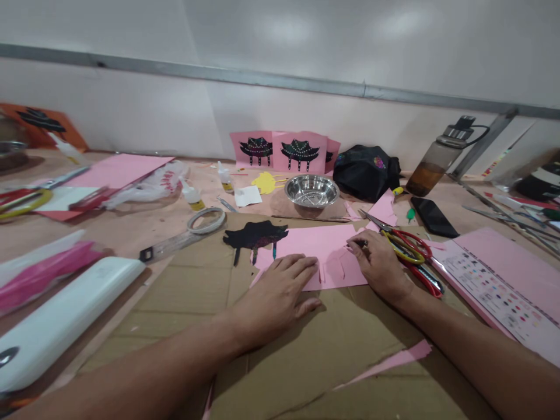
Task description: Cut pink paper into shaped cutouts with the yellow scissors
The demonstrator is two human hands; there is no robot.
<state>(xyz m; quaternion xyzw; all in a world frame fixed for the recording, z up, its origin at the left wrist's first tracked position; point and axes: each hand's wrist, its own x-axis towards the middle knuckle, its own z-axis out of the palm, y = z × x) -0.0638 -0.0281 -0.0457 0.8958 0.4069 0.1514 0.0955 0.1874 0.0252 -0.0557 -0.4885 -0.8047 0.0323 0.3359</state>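
My left hand (289, 289) lies flat with fingers stretched over the pink paper (324, 242), its thumb on the cardboard. My right hand (376, 262) is pinched at the paper's right side around something small and dark that I cannot make out. Narrow slits or strips show in the paper between both hands. Just beyond my left fingers lies a black pavilion-shaped cutout (256, 236) with glittery legs. Close to my right hand are red-and-yellow scissors (405, 242) and a red utility knife (424, 279).
Cardboard (184, 315) covers the work surface. Behind stand a metal bowl (311, 191), pink cards (300, 153), a black cap (367, 172), and a bottle (437, 157). A phone (434, 216) and pink sheets (507, 280) lie right. Left are a tape roll (206, 220) and white device (74, 321).
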